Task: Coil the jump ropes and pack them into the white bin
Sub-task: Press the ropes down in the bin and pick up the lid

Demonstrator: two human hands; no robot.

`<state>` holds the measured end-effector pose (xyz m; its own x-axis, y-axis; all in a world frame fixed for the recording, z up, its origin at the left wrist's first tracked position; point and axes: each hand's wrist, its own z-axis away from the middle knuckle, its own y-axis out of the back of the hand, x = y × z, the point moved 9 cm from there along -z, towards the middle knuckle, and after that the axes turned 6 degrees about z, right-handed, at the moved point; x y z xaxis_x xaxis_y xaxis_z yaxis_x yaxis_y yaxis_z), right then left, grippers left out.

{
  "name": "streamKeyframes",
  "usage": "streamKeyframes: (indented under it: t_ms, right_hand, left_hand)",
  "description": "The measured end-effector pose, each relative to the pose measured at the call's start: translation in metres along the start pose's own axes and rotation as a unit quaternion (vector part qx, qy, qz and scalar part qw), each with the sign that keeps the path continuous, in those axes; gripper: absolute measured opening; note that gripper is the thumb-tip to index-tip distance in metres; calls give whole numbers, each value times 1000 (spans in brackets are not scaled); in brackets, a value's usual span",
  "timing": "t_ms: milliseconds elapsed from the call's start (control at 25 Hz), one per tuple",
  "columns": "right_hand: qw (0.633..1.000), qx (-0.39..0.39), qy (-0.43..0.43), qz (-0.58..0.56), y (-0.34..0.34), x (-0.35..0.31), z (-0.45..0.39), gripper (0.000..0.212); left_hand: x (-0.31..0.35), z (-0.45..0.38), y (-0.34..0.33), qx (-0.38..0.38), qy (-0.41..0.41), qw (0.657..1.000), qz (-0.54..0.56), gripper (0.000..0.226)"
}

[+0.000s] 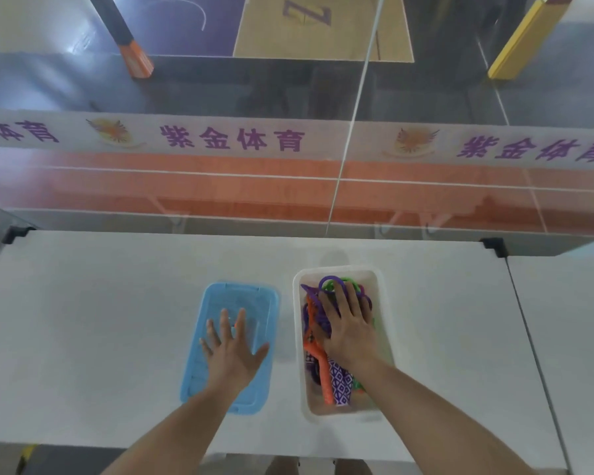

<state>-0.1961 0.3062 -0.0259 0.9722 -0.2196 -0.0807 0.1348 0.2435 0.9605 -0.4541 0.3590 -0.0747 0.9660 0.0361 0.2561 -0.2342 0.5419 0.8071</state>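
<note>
A white bin [384, 323] stands on the white table, right of centre. Inside it lie coiled jump ropes [314, 317] in purple, green and orange, with an orange handle [324, 382] and a purple patterned handle [340, 385] at the near end. My right hand [348, 323] lies flat on top of the ropes, palm down, fingers spread. My left hand [234, 347] rests flat with spread fingers on a blue lid [220, 296], which lies just left of the bin.
The white table [100, 320] reaches to a glass wall at the back, with black corner caps [492, 245] at its far corners. A second white table [570, 320] adjoins on the right. The near table edge runs just below my forearms.
</note>
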Motion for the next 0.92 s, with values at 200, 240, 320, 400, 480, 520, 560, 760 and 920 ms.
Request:
streamKeyframes:
  t_ms: [200, 240, 320, 400, 480, 520, 560, 760, 920]
  right_hand:
    - [1000, -5, 0, -9, -12, -1, -10, 69]
    - [1000, -2, 2, -2, -14, -2, -11, 68]
    - [1000, -1, 6, 12, -19, -2, -13, 69]
    - [1000, 5, 1, 23, -24, 0, -17, 71]
    - [999, 13, -4, 35, -26, 2, -19, 72]
    - [999, 12, -4, 38, -29, 2, -19, 72]
    - [999, 10, -4, 39, -30, 1, -19, 72]
    - [1000, 4, 3, 28, -17, -3, -11, 72]
    - [998, 46, 19, 24, 14, -6, 5, 66]
  left_hand:
    - [-1, 0, -7, 4, 11, 995, 104, 74]
    - [-1, 0, -7, 7, 9, 993, 115, 67]
    - [-3, -2, -7, 3, 21, 989, 144, 59]
    - [-9, -6, -10, 5, 40, 980, 194, 49]
    - [-16, -10, -12, 15, 62, 969, 240, 42]
    - [-19, -12, -12, 20, 69, 967, 244, 41]
    - [-21, -12, -9, 29, 73, 968, 238, 38]
    - [-5, 9, 42, 114, 28, 967, 227, 31]
    - [25, 30, 88, 155, -22, 956, 250, 32]
